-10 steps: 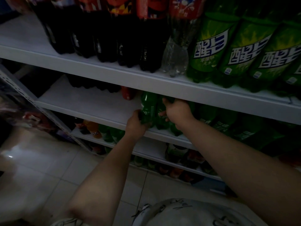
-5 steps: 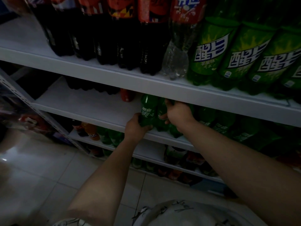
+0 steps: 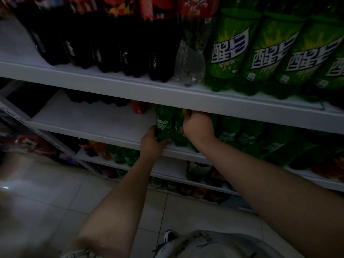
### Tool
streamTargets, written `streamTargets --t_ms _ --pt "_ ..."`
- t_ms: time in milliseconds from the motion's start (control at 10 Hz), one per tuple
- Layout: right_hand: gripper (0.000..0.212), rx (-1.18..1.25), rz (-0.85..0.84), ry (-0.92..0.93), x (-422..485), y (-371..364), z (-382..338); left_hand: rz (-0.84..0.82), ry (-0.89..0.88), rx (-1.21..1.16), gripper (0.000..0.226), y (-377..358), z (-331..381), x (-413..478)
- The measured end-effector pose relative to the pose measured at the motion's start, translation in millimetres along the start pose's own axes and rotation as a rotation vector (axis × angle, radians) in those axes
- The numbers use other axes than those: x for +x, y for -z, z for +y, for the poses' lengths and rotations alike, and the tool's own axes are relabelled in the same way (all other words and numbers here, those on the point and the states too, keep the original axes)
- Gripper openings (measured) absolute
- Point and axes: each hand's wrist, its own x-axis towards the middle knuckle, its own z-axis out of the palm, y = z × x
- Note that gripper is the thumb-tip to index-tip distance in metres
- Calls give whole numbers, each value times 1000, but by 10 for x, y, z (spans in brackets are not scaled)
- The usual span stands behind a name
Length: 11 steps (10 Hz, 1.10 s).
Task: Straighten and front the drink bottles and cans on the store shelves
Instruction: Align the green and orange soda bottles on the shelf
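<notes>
Bottles (image 3: 164, 121), two green, one per grip: left hand (image 3: 151, 143), right hand (image 3: 198, 125).

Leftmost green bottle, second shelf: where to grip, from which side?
Grip the leftmost green bottle at its lower body, from the front-left. Bare second shelf lies left of it, the neighbouring green bottle crowds its right, and the upper shelf hides its cap.

Dim, underexposed, glare patch on floor tiles (image 3: 5, 187), deep shadows under shelves, soft wide-angle edges
</notes>
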Motion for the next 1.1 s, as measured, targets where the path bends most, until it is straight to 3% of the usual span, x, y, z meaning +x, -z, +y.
streamTargets --t_ms 100,300,500,600,700,800,900,1100 --pt "33 3 38 -5 23 -42 12 -2 -17 23 65 9 -22 8" --pt "22 -160 197 166 -31 -69 3 -16 -6 2 66 -48 -70 3" --pt "28 110 169 84 -305 -22 64 74 -3 47 58 -142 -60 -79" --pt "39 176 59 240 -770 162 461 315 36 27 57 -264 43 -383" --pt "31 49 105 140 -1206 526 1174 422 -58 130 38 -512 230 -831" --pt "23 -7 259 -35 -1490 1027 1932 173 -107 165 22 -947 535 -1208" --pt "22 -9 401 -160 -1613 1585 2519 -49 -134 155 20 -1452 961 -1510" --pt "24 72 606 -106 -1599 2399 3104 -148 -247 107 30 -2398 1757 -1981"
